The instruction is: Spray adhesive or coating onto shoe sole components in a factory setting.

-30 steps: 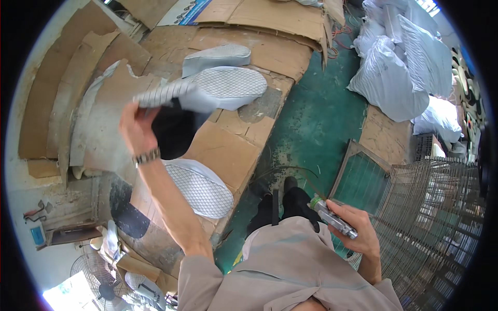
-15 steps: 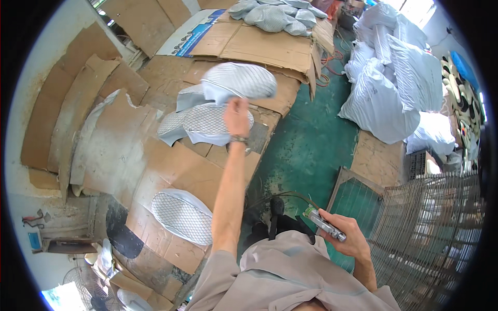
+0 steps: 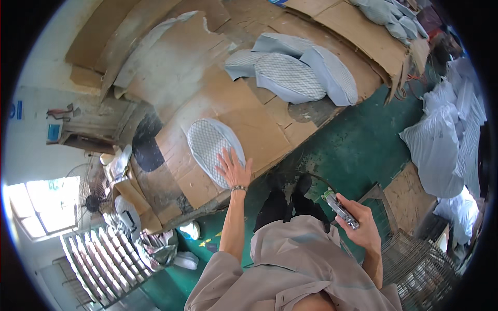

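Observation:
My left hand (image 3: 233, 168), fingers spread, is over the near edge of an oval quilted fabric piece (image 3: 207, 144). The piece is white with dark diamond stitching and a pale grey border, and it lies on the cardboard-covered table (image 3: 246, 111). Nothing is gripped by this hand. My right hand (image 3: 364, 224) is closed around a silver hand tool with a green end (image 3: 341, 210); a thin dark hose appears to run from it. Farther along the table, several similar pieces overlap, among them one quilted piece (image 3: 290, 76) and a tilted one (image 3: 332, 75) at the right.
A grey pile of pieces (image 3: 381, 13) rests on cardboard at the far right. White sacks (image 3: 436, 140) stand across the green floor (image 3: 353, 129). To the left are a fan (image 3: 93, 202) and a rack of pale items (image 3: 106, 264). A wire rack (image 3: 420, 259) is at lower right.
My left hand has let go of the quilted piece it carried, which now lies with the far group. The hand has come back to the nearer piece, and the view has turned left.

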